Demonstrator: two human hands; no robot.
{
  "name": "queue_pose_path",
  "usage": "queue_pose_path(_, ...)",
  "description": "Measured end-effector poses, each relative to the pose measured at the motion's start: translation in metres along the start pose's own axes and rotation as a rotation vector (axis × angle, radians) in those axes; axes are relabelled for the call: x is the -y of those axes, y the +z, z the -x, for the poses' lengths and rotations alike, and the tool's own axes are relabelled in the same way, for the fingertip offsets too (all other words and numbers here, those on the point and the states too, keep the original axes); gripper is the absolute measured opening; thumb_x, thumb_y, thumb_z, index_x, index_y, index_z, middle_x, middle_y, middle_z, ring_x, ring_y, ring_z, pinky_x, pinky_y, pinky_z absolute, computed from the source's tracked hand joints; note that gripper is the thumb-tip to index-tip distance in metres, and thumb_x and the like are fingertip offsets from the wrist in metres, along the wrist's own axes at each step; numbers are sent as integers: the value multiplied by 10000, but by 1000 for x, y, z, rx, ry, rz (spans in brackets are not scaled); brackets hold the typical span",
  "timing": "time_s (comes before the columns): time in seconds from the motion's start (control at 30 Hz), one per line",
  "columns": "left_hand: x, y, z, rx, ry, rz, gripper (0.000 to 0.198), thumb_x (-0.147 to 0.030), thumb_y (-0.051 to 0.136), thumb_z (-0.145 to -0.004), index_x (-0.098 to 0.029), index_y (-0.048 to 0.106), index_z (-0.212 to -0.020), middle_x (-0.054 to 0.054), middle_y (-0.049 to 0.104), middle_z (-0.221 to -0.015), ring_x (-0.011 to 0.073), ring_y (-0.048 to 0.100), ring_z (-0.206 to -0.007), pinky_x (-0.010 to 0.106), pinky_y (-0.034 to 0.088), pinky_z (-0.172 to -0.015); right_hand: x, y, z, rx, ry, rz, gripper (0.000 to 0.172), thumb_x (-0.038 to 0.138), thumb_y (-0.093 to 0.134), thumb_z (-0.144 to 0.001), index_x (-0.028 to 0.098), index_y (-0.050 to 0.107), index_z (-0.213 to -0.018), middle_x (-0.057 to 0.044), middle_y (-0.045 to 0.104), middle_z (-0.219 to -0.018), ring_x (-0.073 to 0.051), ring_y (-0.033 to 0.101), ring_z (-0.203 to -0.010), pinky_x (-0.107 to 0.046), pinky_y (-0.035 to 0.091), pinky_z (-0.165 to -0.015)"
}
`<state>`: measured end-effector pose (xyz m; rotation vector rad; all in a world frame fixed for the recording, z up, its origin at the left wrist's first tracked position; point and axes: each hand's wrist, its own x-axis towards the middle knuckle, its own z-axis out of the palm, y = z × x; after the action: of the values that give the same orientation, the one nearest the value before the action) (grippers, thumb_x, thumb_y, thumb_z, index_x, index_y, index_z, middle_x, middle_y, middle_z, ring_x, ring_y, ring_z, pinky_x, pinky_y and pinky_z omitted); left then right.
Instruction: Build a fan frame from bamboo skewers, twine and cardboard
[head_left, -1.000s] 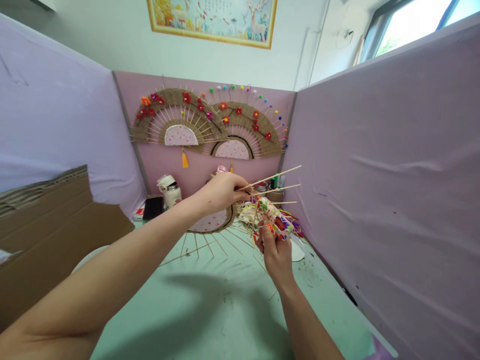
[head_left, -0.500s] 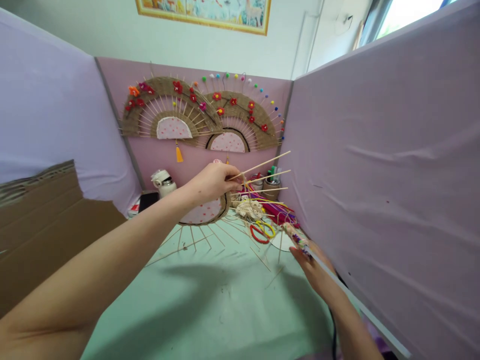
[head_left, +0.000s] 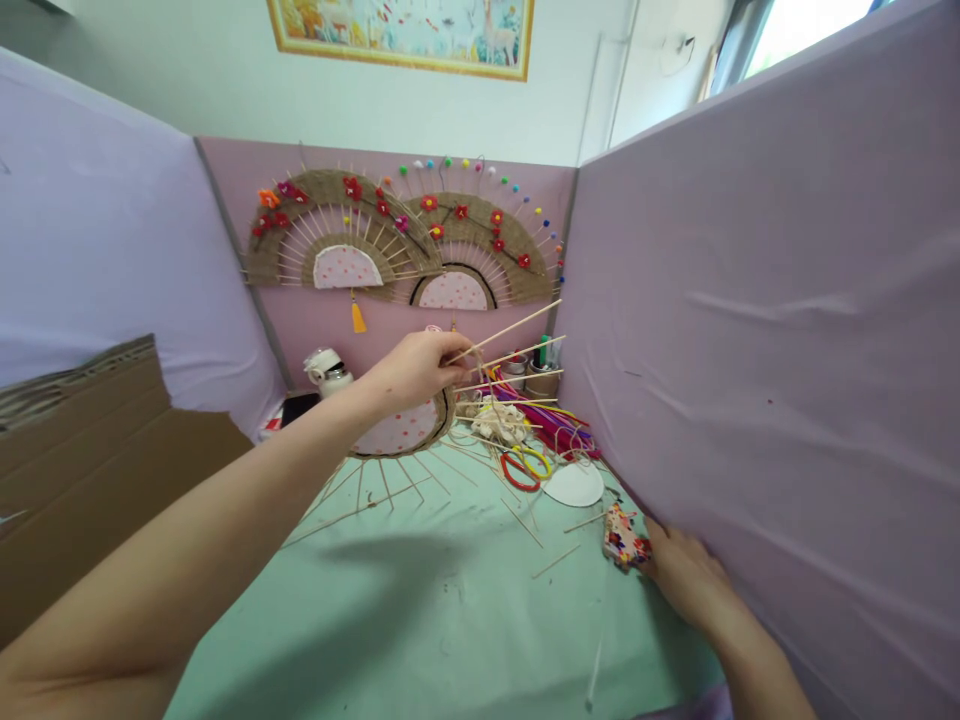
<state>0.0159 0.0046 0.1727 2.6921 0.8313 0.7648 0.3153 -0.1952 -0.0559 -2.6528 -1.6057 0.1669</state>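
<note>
My left hand (head_left: 431, 365) is closed, pinching thin wooden sticks (head_left: 517, 352) that fan out to the right. They belong to a fan frame whose pink-dotted, rounded centre (head_left: 401, 430) shows below my wrist; more of its sticks spread over the table. A bit of twine hangs by my fingertips. At the right, my right hand (head_left: 686, 575) is down at the table beside the wall, its fingers at the right end of a flower-patterned glue gun (head_left: 626, 537). Its fingertips are partly hidden. A white paper piece (head_left: 574, 484) lies just beyond the gun.
Red and yellow scissors (head_left: 525, 466), a twine bundle (head_left: 499, 420) and purple-red craft stems (head_left: 559, 430) lie at the back right, near a pen holder (head_left: 542, 378). A white bottle (head_left: 328, 370) stands at the back left. Cardboard (head_left: 112, 480) is at left; finished fans (head_left: 337, 190) hang behind.
My right hand has brought the glue gun down to the table, rightward and toward me, uncovering the white paper. The left hand keeps its pinch on the sticks.
</note>
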Motion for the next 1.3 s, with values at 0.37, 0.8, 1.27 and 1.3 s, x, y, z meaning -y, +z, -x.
queue_pose_path(0.37,1,6,2,-62,-6,65,289,-207,558,-750,-172,675,-1012,-2,658,-742,145,574,-701,232,435,-657,166,-123,0,-853,-563,-744,235,414,596,-886,192,647,-827,-44,679,-836,-189,591,-793,-315,379,-760)
queue_pose_path(0.8,-6,9,5,-68,19,81,179,-206,560,-753,-171,687,-875,-8,661,-732,139,569,-695,220,418,-641,209,-129,-31,-952,-522,-845,111,243,596,-863,199,663,-786,-25,686,-814,-186,575,-809,-315,354,-754)
queue_pose_path(1.27,-13,12,6,-91,-3,6,213,-281,534,-815,-157,706,-842,-14,639,-680,120,512,-620,234,361,-593,203,-124,-36,-884,-509,-1077,145,285,597,-850,183,655,-764,-27,645,-756,-169,555,-727,-291,408,-693)
queue_pose_path(1.3,-14,13,6,-94,-6,2,213,-286,537,-816,-157,707,-829,-16,633,-670,119,506,-613,234,353,-584,203,-124,-36,-881,-506,-1081,143,284,600,-845,183,654,-759,-27,646,-753,-170,555,-726,-291,409,-691)
